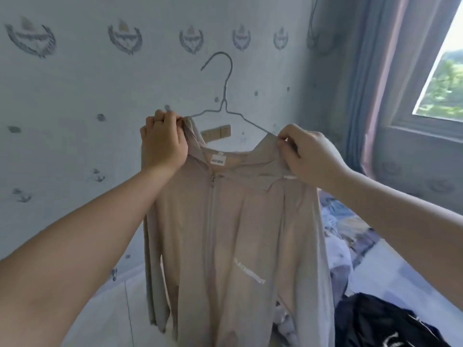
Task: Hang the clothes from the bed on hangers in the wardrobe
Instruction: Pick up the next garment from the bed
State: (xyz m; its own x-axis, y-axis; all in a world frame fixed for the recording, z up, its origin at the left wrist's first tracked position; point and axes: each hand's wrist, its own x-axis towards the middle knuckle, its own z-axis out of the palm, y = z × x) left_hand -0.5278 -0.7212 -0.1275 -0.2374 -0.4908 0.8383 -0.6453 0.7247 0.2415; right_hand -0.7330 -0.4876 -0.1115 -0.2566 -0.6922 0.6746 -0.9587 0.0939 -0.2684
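Note:
A beige zip-up jacket (233,234) hangs in front of me, held up at chest height. A grey wire hanger (226,96) sits inside its collar, hook pointing up and to the left. My left hand (162,144) grips the left shoulder of the jacket together with the hanger's left arm. My right hand (308,154) pinches the right side of the collar where the hanger's right arm goes under the fabric. The zip is closed and a white label shows inside the neck. The sleeves hang down loosely.
The bed (390,269) lies to the lower right with a black garment (380,321) and pale patterned clothes (338,246) piled on it. A wallpapered wall (100,96) is straight ahead. A window (443,78) with curtains (370,83) is at the upper right.

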